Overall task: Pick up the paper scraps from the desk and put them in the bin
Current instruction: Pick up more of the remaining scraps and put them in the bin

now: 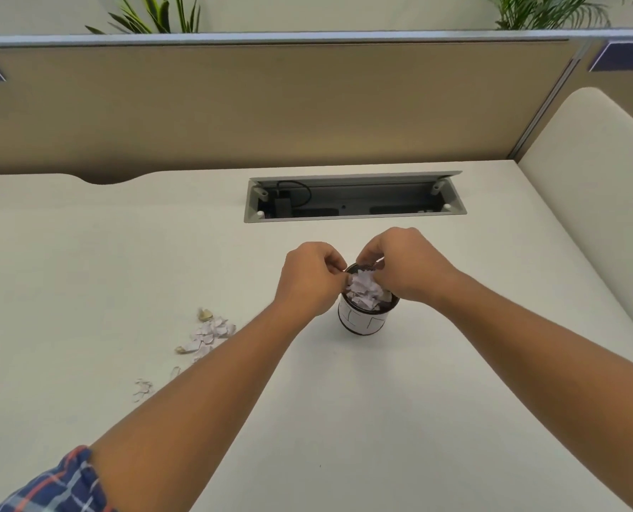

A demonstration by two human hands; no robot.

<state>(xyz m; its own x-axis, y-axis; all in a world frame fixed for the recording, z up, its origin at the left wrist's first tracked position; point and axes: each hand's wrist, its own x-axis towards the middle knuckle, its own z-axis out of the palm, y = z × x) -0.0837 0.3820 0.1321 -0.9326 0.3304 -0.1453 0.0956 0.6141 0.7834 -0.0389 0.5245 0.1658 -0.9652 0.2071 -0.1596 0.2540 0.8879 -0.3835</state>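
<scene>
**Two hands over a full little bin**

The bin [363, 321] is a small round cup with a dark rim and a white side. It stands upright near the middle of the pale worktop [436, 400]. Paper scraps [363, 291] fill it and pile up higher than its rim.

Both hands are right above the bin. The left hand [309, 277] is at the bin's left edge. Its fingers are curled and its fingertips are pressed together, but it is too hard to see if a scrap is between them. The right hand [407, 266] is over the back and right side of the bin. Its fingers curl down onto the paper scraps and pinch the top of the pile.

More loose scraps [211, 334] lie on the worktop, well to the left of the bin and a bit closer to the person. The left arm hides part of them. A few tiny bits [143, 389] lie even further left and closer.

Behind the bin there is a long open slot [355, 196] in the worktop with a black cable inside. Behind that slot a brown wall panel [270, 105] stands up along the back edge. Far to the right of the bin, a cream side board [595, 201] closes off that edge. Around the bin, in front and to the right, the worktop is flat and bare. A checked sleeve [60, 485] shows on the left arm, close to the camera.
</scene>
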